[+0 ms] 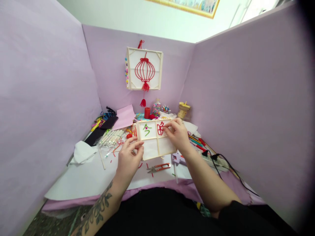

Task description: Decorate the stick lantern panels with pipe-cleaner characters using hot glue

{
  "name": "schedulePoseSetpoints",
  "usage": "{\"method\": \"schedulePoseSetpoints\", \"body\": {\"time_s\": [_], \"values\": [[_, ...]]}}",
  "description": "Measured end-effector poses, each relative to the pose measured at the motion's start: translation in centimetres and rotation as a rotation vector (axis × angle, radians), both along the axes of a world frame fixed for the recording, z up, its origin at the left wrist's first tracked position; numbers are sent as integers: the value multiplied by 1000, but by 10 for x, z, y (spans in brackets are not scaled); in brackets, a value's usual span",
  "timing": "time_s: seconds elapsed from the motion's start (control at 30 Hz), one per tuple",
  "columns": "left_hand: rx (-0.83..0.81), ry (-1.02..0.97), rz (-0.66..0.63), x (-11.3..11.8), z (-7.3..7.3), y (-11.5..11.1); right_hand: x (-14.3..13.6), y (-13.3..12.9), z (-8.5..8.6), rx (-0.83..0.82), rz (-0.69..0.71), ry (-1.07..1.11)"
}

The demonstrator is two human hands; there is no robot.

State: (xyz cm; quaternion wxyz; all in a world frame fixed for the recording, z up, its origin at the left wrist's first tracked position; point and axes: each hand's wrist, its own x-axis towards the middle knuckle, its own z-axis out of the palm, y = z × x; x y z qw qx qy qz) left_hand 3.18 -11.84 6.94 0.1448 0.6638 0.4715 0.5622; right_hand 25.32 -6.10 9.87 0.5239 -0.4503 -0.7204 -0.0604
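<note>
A white box-shaped frame (pixel 150 148) with pale wooden strips is tilted up above the table. Its upper left pane carries a green character (pixel 147 129), its upper right pane a red one (pixel 160 128). My left hand (pixel 130 154) is at the frame's left edge, fingers curled and apart, thumb near the edge; whether it grips the frame is unclear. My right hand (pixel 176 132) has thumb and index finger brought together at the red character; what lies between the fingertips is too small to tell. Red-handled snips (pixel 159 167) lie on the white table surface below the frame.
A finished lantern box (pixel 145 68) with a red lantern design hangs on the back panel. A purple glue gun (pixel 179 158), power strip (pixel 219 162) and black cables are at right. Bundled sticks (pixel 112 137), a phone (pixel 109 122) and white cloth (pixel 83 151) lie left. Behind stands a jar (pixel 157 108).
</note>
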Motion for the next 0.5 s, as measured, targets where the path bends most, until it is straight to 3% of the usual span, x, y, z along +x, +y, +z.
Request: {"method": "schedulePoseSetpoints", "body": {"time_s": [0.3,0.5], "values": [[18,-3,3,0,-1,1,-1,-15,3,83,-48,100],[19,2,4,1,-1,1,-4,-27,-10,185,-92,-68]]}}
